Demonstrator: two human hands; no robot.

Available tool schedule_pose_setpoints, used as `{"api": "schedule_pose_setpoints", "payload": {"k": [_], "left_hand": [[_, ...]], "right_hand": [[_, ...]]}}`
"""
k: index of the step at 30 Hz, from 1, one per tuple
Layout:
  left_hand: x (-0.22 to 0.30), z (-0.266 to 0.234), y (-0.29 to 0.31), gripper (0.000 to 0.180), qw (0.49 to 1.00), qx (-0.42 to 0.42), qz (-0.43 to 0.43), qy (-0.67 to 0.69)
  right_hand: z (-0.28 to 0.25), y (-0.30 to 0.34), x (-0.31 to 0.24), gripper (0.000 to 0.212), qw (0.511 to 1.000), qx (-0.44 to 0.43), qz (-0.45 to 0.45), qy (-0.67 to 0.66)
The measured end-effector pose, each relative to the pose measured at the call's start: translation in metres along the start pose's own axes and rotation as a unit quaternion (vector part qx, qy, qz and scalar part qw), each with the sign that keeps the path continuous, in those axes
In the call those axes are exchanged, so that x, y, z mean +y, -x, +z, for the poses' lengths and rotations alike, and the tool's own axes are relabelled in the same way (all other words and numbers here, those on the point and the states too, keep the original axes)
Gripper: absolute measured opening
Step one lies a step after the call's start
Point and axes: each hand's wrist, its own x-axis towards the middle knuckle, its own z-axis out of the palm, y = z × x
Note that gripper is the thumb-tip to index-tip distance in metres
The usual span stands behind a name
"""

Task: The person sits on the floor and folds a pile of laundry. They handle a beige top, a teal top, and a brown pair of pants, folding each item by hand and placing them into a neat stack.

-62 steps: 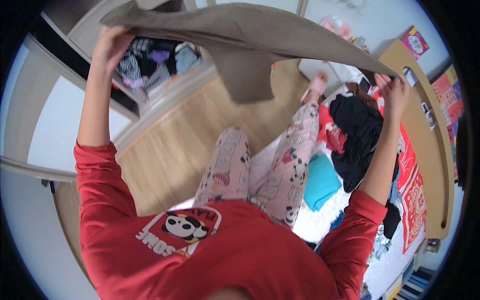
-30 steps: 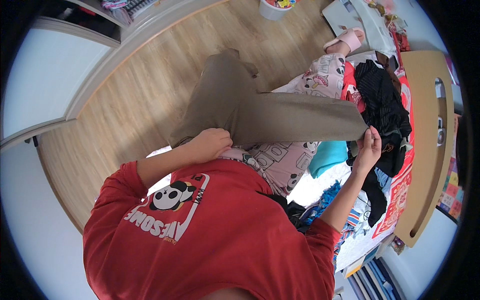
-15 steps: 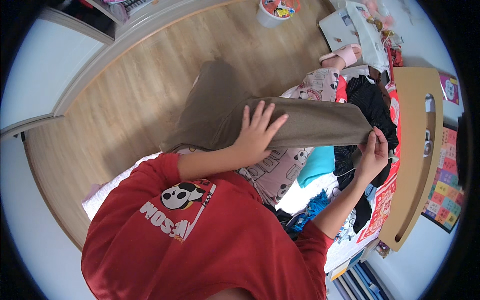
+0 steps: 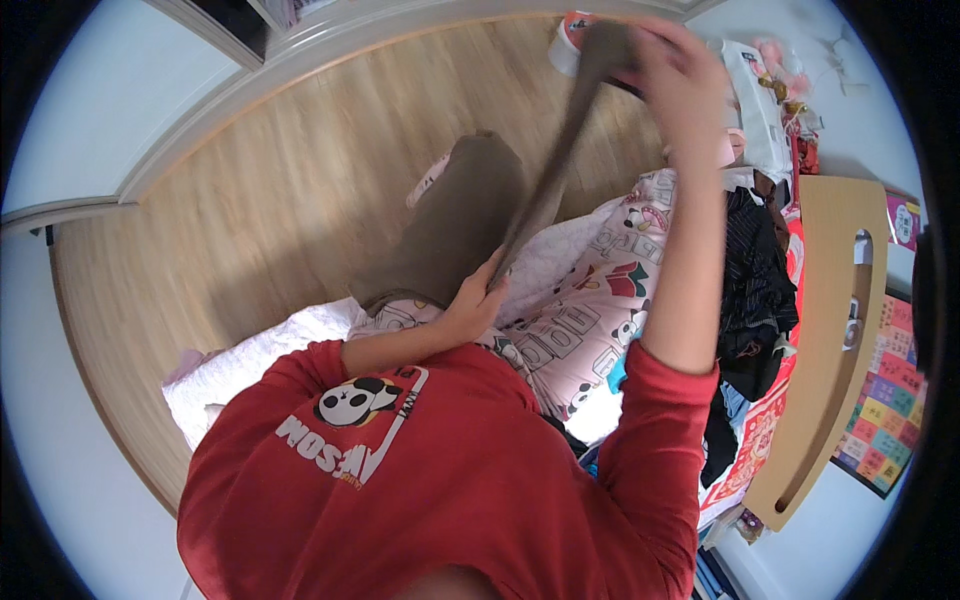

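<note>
A plain olive-brown garment [image 4: 455,215] lies across my lap, and part of it hangs over the front of my knees toward the floor. It has long leg- or sleeve-like parts; I cannot tell which. One of them is pulled up as a narrow taut strip, seen nearly edge-on. My right hand [image 4: 680,85], raised at the top right and smeared by motion, grips the far end of that strip. Close to my body, my left hand [image 4: 478,298] is closed around its lower part. Beneath the cloth show pink panda-print trousers [image 4: 590,310] on my legs.
Dark clothes [image 4: 755,290] are heaped on the bed at my right, beside a light wooden board [image 4: 825,350]. White bedding [image 4: 260,345] extends to my left. A white bucket [image 4: 565,50] stands on the wooden floor [image 4: 330,170].
My right hand has swung up and away from the bed, lifting the strip's end. My left hand, earlier spread flat on the cloth, now grips it nearer my body.
</note>
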Motion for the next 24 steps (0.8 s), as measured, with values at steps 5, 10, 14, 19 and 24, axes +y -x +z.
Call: {"api": "schedule_pose_setpoints", "payload": {"k": [5, 10, 14, 19, 24], "left_hand": [[-0.012, -0.009, 0.002, 0.034, 0.947, 0.112, -0.140, 0.267], [-0.008, -0.013, 0.003, 0.030, 0.861, 0.194, -0.204, 0.423], [0.000, -0.015, -0.002, 0.030, 0.833, 0.199, -0.204, 0.474], [0.018, -0.016, -0.004, 0.030, 0.802, 0.199, -0.223, 0.517], [0.017, -0.035, 0.014, 0.028, 0.841, 0.116, -0.253, 0.464]], "right_hand": [[0.149, 0.008, 0.005, 0.028, 0.973, -0.215, -0.077, 0.027], [0.125, 0.062, 0.095, 0.030, 0.970, -0.244, 0.011, 0.005], [0.078, 0.108, 0.149, 0.037, 0.929, -0.294, 0.168, 0.150], [0.081, 0.133, 0.187, 0.043, 0.934, -0.251, 0.216, 0.137], [0.095, 0.131, 0.165, 0.038, 0.928, -0.236, 0.229, 0.176]]}}
